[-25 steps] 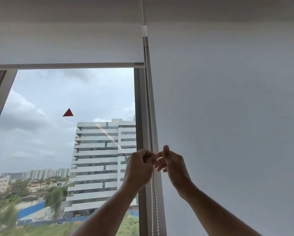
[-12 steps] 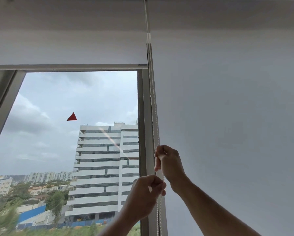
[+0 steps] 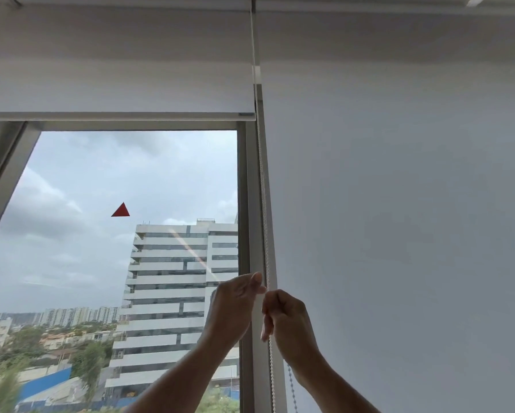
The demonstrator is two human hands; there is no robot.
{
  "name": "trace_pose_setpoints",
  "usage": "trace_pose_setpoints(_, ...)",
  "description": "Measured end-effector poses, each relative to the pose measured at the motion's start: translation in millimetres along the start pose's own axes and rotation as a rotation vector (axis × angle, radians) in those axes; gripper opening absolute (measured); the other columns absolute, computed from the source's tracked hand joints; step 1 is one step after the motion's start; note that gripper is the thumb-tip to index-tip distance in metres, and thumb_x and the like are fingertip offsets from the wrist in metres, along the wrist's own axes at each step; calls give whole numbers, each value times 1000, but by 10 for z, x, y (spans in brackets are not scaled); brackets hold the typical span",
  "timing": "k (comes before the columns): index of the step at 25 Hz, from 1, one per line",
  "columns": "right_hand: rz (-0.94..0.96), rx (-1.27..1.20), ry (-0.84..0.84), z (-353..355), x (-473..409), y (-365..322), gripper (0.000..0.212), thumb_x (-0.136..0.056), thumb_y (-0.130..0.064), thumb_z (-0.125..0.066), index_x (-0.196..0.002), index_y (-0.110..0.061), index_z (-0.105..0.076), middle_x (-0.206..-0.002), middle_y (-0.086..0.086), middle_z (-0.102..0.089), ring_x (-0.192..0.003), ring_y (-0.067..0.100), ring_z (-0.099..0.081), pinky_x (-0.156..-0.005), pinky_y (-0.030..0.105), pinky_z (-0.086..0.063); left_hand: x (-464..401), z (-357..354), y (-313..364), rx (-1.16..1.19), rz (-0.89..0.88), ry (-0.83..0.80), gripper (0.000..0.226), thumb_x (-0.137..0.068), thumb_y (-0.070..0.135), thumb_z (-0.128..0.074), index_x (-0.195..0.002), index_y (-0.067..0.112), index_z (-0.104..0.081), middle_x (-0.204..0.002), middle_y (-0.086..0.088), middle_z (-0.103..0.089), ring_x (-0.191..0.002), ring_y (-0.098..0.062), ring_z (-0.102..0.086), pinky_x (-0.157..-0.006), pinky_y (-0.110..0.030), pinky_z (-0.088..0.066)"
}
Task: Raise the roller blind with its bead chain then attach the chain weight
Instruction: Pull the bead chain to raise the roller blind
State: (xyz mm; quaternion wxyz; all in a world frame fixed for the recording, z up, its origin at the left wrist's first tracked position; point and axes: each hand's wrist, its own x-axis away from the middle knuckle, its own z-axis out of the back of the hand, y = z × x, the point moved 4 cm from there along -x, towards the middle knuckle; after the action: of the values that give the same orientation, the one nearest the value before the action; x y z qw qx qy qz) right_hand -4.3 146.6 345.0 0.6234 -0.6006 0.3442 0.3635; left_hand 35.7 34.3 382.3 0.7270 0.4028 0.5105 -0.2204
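Roller blind (image 3: pixel 116 84), the white one over the window, is pulled most of the way up, and its bottom bar (image 3: pixel 117 116) sits high above the glass. Lots of window (image 3: pixel 110 234) shows under that bar, with gray clouds and a tall white building (image 3: pixel 181 293) outside. A small red triangle (image 3: pixel 120 210) is on the glass, below the bar and left of the building. The bead chain (image 3: pixel 263 204) hangs down from the top right corner of the blind and runs along the window frame (image 3: pixel 250 204), just right of the glass. Near the bottom of the chain, two bare hands reach up to it. The left hand (image 3: pixel 233 308) is left of the chain, and its thumb and fingers are pinched together with the tips touching the chain. The right hand (image 3: pixel 289 320) is just right of the chain and a bit lower, with its grip curled shut around the chain. The two hands almost touch each other. Below the right hand the white chain goes on down, and a second strand of chain (image 3: pixel 292 389) that looks darker hangs just right of it, under the wrist. A second white blind (image 3: pixel 399 219) is right of the chain, and it is pulled all the way down.
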Motion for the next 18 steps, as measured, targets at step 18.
trace_pose_setpoints(18,-50,-77,113,190,-307,-59,46,-96,-52,-39,-84,-18,-68,-63,-1,-68,-59,4,-66,-58,16,-49,144,-283,-94,79,12,-10,26,-87,25,-69,-62,21,-70,-59,13,-72,-60,-1,-64,-68,-24,-50)
